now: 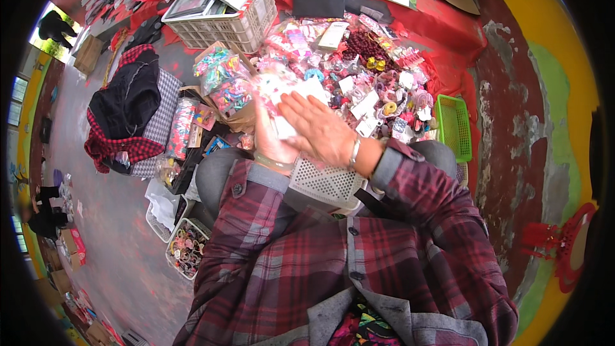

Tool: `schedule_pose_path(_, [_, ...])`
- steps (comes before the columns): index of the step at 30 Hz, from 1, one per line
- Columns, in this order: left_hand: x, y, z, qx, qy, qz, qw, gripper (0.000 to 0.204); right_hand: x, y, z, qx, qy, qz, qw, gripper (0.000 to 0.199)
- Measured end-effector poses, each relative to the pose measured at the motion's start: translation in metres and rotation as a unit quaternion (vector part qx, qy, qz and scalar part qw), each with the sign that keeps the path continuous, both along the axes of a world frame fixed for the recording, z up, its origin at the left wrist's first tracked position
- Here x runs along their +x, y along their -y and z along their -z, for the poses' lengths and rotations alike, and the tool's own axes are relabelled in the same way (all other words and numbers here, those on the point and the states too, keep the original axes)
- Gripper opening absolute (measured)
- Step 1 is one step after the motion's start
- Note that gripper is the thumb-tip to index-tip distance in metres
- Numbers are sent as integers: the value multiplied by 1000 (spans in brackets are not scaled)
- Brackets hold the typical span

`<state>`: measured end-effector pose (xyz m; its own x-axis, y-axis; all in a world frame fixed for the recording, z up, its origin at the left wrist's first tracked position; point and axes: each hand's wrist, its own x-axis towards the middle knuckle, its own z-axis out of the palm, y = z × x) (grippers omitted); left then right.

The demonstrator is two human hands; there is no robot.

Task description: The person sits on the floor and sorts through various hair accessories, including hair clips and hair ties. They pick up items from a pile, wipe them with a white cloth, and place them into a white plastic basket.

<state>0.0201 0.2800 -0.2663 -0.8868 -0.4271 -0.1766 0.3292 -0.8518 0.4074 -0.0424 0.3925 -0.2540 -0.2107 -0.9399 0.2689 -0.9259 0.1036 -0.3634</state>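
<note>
My left hand [274, 141] holds up a clear plastic packet [285, 86] with white and pinkish contents, in front of my lap. What exactly lies inside is too bright and blurred to tell. Across the packet's white lower part my right hand [317, 122] rests flat, fingers stretched out together. Below both hands a white perforated basket [327, 182] sits between my knees. Just beyond them spreads a heap of hair ties and small accessories [387, 99], many on white cards or in clear wrapping.
A cardboard box of colourful bagged items [224, 83] stands at the left, below a big plastic crate [224, 25]. A green basket [453, 128] is at the right. Left lie a black and red-checked garment [125, 109] and a small basket of hair ties [188, 248].
</note>
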Motion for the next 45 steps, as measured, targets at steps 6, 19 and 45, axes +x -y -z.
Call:
schedule_pose_path(6, [7,-6,-6,-60,31,6,998,70,-13,8,-4,-7,3,-15,1000,60])
schedule_pose_path(19, [1,-14,0,16,-41,99,994,51,-43,25,-9,-48,-27,63,996,55])
schedule_pose_path(45, [3,-8,14,95,-111,191,971,63,-34,15,-3,-111,-49,56,991,56])
